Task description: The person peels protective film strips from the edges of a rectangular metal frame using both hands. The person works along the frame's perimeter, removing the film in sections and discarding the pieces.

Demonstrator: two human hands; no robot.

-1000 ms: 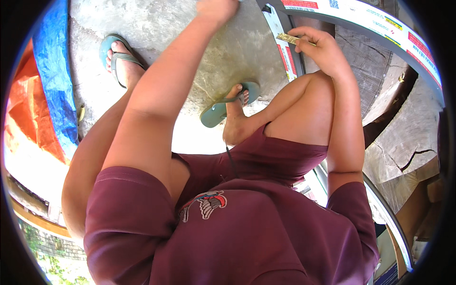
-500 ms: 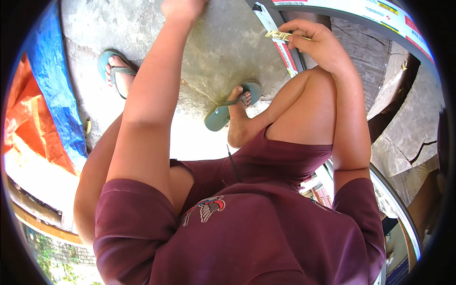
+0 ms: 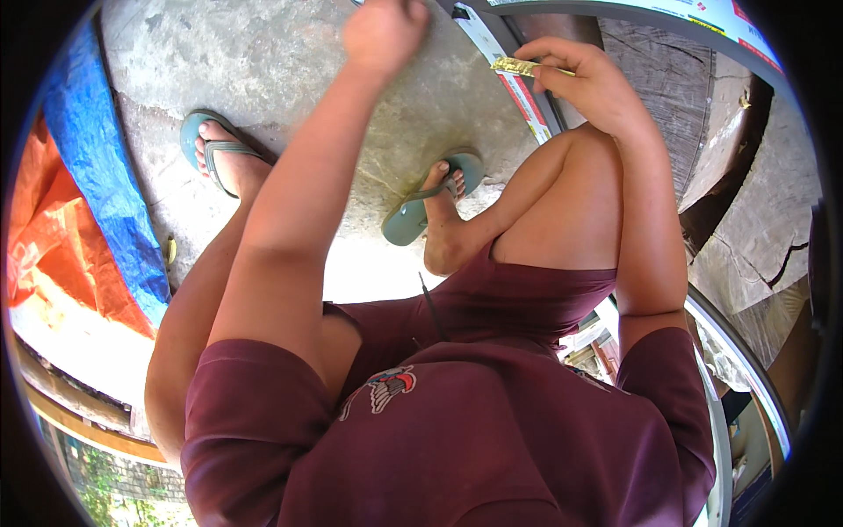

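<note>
While crouched over the concrete floor [image 3: 263,70]:
right hand [image 3: 588,79]: at 1 o'clock, fingers pinched on yellow strip [image 3: 522,67], steadying it against the frame rail [image 3: 514,79]
left hand [image 3: 384,33]: at 12 o'clock, fist curled; contents cannot be told

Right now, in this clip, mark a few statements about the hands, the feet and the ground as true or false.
1. The right hand pinches a small yellowish strip. True.
2. The left hand lies open, palm up. False: it is closed in a fist.
3. Both feet wear teal flip-flops. True.
4. A green tarp lies at the person's left. False: the tarp is blue, with orange sheeting beside it.
5. The person stands on grass. False: the ground is bare concrete.
</note>
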